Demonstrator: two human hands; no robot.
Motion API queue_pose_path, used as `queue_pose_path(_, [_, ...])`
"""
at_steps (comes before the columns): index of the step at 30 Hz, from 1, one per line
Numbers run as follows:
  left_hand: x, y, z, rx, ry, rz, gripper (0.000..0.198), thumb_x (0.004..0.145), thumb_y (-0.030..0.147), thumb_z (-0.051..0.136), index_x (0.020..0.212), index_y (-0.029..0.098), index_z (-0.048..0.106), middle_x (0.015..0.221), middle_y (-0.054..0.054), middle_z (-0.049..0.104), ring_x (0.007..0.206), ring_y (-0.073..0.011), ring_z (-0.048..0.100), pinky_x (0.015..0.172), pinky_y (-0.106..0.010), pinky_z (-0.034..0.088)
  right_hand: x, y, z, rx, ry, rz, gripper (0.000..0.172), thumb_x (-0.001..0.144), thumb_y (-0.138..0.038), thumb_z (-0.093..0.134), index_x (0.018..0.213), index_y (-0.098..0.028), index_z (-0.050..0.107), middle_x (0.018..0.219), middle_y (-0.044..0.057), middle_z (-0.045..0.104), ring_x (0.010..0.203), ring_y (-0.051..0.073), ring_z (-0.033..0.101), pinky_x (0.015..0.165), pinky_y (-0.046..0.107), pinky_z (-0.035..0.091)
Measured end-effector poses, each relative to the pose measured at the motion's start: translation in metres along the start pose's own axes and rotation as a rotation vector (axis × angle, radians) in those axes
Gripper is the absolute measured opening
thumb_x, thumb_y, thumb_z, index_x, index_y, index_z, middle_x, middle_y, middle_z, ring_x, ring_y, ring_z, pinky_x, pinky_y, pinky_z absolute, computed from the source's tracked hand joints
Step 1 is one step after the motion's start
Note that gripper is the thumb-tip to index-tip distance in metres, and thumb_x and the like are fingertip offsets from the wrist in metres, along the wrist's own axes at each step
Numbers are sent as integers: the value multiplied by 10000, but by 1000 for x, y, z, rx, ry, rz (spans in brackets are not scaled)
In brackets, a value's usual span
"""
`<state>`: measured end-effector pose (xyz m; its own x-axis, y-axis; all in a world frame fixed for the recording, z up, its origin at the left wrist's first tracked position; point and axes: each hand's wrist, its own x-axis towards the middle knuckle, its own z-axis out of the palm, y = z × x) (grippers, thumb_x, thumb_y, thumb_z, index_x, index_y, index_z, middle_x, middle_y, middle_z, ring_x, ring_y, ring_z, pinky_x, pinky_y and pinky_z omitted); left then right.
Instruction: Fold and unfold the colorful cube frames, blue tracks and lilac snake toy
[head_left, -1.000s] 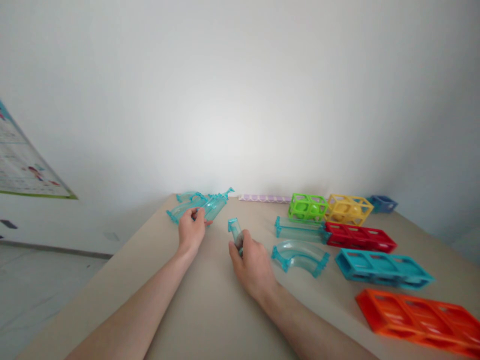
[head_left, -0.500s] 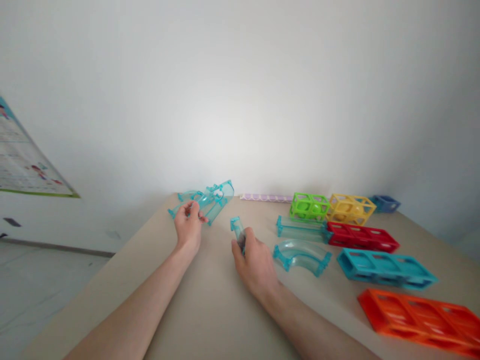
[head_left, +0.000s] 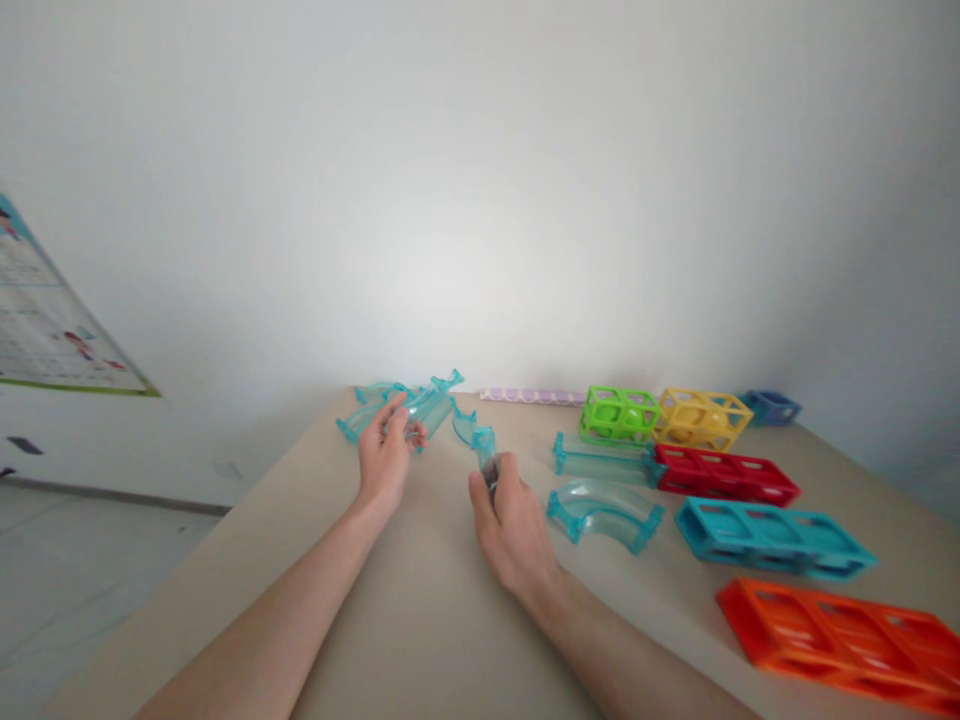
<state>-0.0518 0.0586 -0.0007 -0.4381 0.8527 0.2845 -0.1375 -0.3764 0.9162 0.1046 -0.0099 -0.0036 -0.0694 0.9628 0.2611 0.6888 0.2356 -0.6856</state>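
My left hand [head_left: 386, 455] is at the far left of the table, thumb and fingers pinched on the near end of a translucent teal track piece [head_left: 431, 402]. More clear teal track pieces [head_left: 352, 422] lie under and beside it, partly covered by my fingers. My right hand [head_left: 514, 520] is closed round another clear teal track piece [head_left: 485, 440], whose far end sticks out past the fingertips. Just beyond that end is a small curved teal piece [head_left: 463, 427]. A curved clear track [head_left: 606, 508] lies to the right of my right hand.
On the right are a straight clear track [head_left: 604, 458], a red frame block [head_left: 724, 474], a teal one [head_left: 772, 537] and an orange one [head_left: 840, 635]. Green [head_left: 619, 413], yellow [head_left: 703, 418] and dark blue [head_left: 772, 407] blocks line the back, beside a purple patterned strip [head_left: 531, 397] along the wall.
The track piece at my left hand has tipped lower. A small curved piece now shows between the hands. My right hand has shifted slightly right with its track piece.
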Motion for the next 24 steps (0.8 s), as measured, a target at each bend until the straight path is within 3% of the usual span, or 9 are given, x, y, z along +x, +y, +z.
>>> queue_pose_path(4, [-20, 4, 8, -161, -362, -223, 373, 772, 305, 612, 1101, 133, 644, 1235, -151, 592, 690, -149, 656, 587, -303, 520, 0, 3, 1, 183, 81, 4, 94, 950, -298, 363, 980, -212, 388, 832, 56, 632, 718, 208, 622, 599, 278, 386])
queue_pose_path(7, [-28, 6, 6, -115, -642, -314, 378, 746, 254, 645, 1106, 140, 656, 1191, -142, 633, 778, -185, 662, 667, -324, 528, 2, 5, 0, 239, 121, 23, 97, 952, -296, 359, 979, -213, 400, 868, 72, 637, 740, 205, 626, 621, 282, 408])
queue_pose_path(9, [-29, 6, 3, -60, -722, -318, 337, 743, 250, 663, 1068, 158, 660, 1067, -110, 682, 813, -187, 650, 689, -306, 518, 3, 6, -1, 265, 130, 15, 116, 954, -309, 364, 985, -209, 415, 873, 72, 640, 744, 202, 623, 631, 283, 416])
queue_pose_path(12, [-27, 4, 2, 49, -703, -282, 185, 758, 299, 685, 877, 158, 661, 812, -45, 679, 727, -148, 618, 649, -254, 487, 3, 7, 0, 275, 123, -25, 168, 954, -338, 377, 1000, -194, 451, 867, 68, 641, 750, 203, 613, 648, 291, 423])
queue_pose_path(16, [-25, 3, 4, 115, -620, -300, 267, 757, 385, 687, 707, 127, 642, 641, -25, 614, 571, -115, 561, 520, -214, 423, 2, 9, 4, 255, 131, -96, 180, 940, -318, 403, 1010, -176, 488, 904, 75, 630, 827, 213, 601, 712, 321, 447])
queue_pose_path(20, [-28, 10, 5, 11, -624, -393, 289, 778, 399, 645, 729, 115, 650, 576, -13, 582, 432, -106, 529, 410, -215, 361, 4, 12, 6, 212, 248, -207, 115, 909, -255, 462, 971, -178, 521, 957, 87, 604, 944, 226, 575, 820, 365, 462])
queue_pose_path(24, [-27, 15, 4, -134, -576, -528, 309, 737, 397, 629, 588, 134, 560, 458, 21, 487, 324, -132, 498, 331, -236, 318, 6, 14, 5, 185, 337, -326, 78, 889, -175, 508, 925, -194, 574, 1146, 107, 566, 1126, 219, 526, 968, 380, 420])
